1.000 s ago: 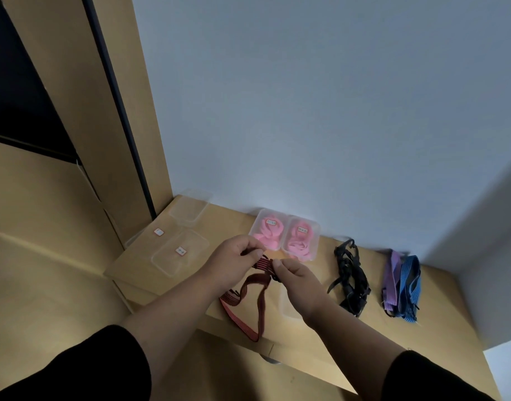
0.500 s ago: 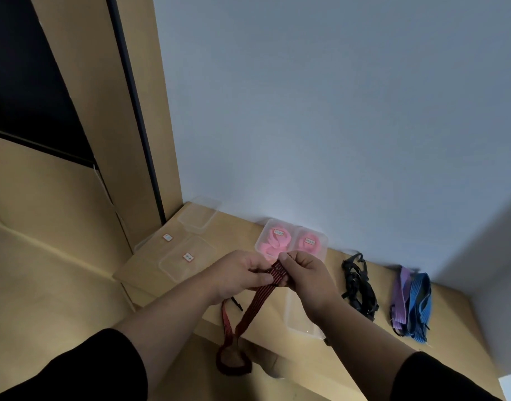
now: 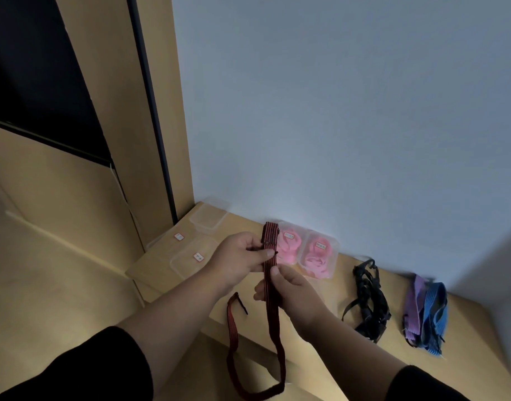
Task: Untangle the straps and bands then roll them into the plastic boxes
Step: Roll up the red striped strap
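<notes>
A red strap with black stripes (image 3: 273,322) hangs in a long loop below the shelf edge. My left hand (image 3: 242,260) pinches it near its top end, which sticks up above my fingers. Just below, my right hand (image 3: 289,293) grips the same strap. Two clear plastic boxes (image 3: 320,257) against the wall hold rolled pink bands. A tangled black strap (image 3: 367,302) lies to the right, then a purple band (image 3: 413,308) and a blue band (image 3: 435,316) lying together.
Empty clear boxes and lids with small labels (image 3: 190,256) sit at the left end of the wooden shelf (image 3: 465,328), one more box (image 3: 209,217) by the corner. A grey wall rises behind; a wooden door frame stands at left.
My hands have lifted the red strap upright; its end now sticks up above my left hand and the loop hangs lower. The view has shifted.
</notes>
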{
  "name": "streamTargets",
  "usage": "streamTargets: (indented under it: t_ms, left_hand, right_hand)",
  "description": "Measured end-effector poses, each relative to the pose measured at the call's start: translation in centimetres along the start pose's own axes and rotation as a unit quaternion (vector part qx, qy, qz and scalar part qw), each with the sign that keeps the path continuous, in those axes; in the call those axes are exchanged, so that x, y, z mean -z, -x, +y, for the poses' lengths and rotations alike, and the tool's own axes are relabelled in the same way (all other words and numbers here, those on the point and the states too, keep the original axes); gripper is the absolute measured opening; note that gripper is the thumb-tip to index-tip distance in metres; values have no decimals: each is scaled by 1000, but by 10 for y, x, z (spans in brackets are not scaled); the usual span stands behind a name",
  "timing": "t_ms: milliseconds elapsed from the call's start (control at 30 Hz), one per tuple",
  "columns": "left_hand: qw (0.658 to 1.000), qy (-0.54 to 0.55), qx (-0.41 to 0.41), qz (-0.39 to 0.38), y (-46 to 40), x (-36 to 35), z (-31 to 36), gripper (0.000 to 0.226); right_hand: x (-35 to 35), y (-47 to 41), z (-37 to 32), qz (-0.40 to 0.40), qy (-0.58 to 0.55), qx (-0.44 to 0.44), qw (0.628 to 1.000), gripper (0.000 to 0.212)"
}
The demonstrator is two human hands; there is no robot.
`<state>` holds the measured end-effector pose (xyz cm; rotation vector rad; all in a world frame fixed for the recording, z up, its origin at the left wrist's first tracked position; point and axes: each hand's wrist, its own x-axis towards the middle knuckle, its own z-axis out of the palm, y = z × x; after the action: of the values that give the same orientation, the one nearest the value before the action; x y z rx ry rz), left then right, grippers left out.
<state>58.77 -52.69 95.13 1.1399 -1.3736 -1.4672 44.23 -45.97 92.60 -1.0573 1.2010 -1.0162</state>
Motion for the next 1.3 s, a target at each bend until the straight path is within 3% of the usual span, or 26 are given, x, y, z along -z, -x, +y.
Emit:
streamTargets:
  t_ms: [167, 300, 433, 533, 700, 867, 1033, 1167, 1300]
  left_hand:
    - [995, -66, -31, 67, -3, 6, -6, 20]
    - [979, -175, -52, 89, -2, 12, -14, 15]
    - [965, -237, -84, 75, 2, 15, -19, 30]
    - [956, -263, -116, 51, 5, 15, -23, 23]
    - [972, -218, -83, -6, 4, 16, -27, 30]
    - [999, -4, 2, -33, 17, 4, -12, 47]
    - [980, 170, 104, -12, 15, 0, -13, 28]
    - [994, 86, 65, -21, 15, 0, -21, 16]
    - [998, 39, 47, -2, 11, -1, -27, 13]
  right_hand:
    - [-12, -4, -8, 14, 4, -39, 999, 25]
    - [-13, -4, -18, -13, -52, -84, 995, 49]
    - [-12, -5, -24, -18, -57, -128, 990, 81]
    - [-12, -6, -26, -1, -71, -147, 987, 78]
    - [-11, -4, -22, 29, -46, -101, 993, 56]
    - [-12, 0, -19, 47, 17, -46, 998, 46]
    - [-14, 4, -16, 66, 63, -27, 995, 43]
    - [-14, 5, -14, 78, 103, -46, 991, 40]
    - [-15, 5, -9, 79, 61, -78, 992, 41]
